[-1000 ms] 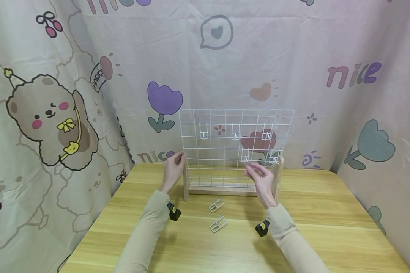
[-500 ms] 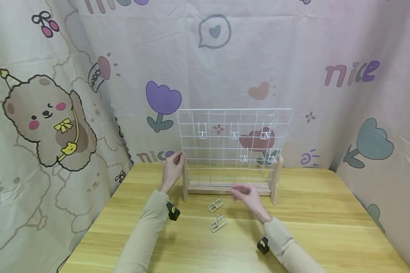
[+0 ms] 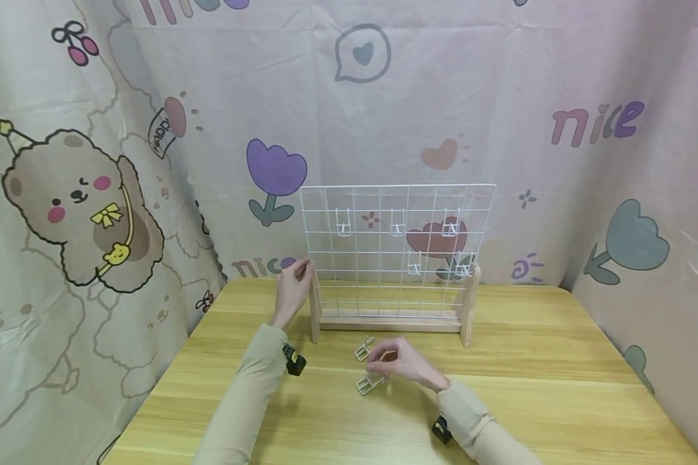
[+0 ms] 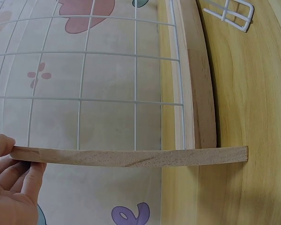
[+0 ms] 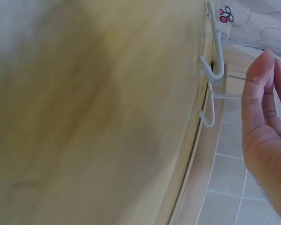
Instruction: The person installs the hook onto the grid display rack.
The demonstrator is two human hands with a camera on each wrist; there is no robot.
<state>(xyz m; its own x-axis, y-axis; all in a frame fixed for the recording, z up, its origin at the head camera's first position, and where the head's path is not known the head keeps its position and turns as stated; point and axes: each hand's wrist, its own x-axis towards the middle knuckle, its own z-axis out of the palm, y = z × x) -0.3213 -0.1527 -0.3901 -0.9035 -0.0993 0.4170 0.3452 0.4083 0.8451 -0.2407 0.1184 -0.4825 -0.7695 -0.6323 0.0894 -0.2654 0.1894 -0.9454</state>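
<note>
A white wire grid panel (image 3: 398, 186) stands in a wooden stand (image 3: 390, 325) at the back of the table. My left hand (image 3: 293, 289) grips the top of the stand's left post (image 4: 131, 158), thumb on one side and fingers on the other. Two white wire hooks lie on the table before the stand: a far hook (image 3: 361, 353) and a near hook (image 3: 366, 387). Over them hovers my right hand (image 3: 406, 361), its fingers loosely bent with nothing between them. In the right wrist view its fingertips are apart from both hooks (image 5: 219, 72).
Several white hooks hang on the grid, among them an upper middle hook (image 3: 397, 228) and a lower right hook (image 3: 463, 269). Behind the wooden table (image 3: 547, 361) hangs a printed curtain (image 3: 500, 77), which also runs along both sides.
My right hand has come down from the grid's lower right hooks, toward me and leftward, to the loose hooks on the table. The left hand keeps its grip on the post.
</note>
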